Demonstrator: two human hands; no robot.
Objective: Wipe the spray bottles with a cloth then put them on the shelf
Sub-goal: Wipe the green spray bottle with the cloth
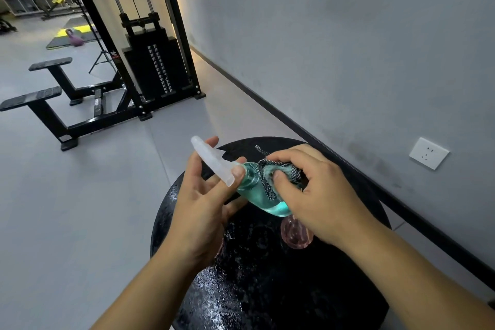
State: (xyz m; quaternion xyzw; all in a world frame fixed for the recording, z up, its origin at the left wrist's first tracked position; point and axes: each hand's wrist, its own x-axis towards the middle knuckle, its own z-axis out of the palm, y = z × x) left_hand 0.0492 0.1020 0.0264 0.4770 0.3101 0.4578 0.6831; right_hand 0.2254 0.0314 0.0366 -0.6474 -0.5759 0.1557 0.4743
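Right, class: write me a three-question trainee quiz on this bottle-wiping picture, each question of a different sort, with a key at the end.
1. True or false: the teal spray bottle stands upright on the round black table.
2. Which hand presses the patterned cloth against the bottle? A) left hand B) right hand C) neither
3. Fill in: a second bottle, coloured ____, rests on the table below the right hand.

Key: 1. False: it is held tilted above the table, with the left hand's grip at the neck near its clear sprayer head. 2. B. 3. pink.
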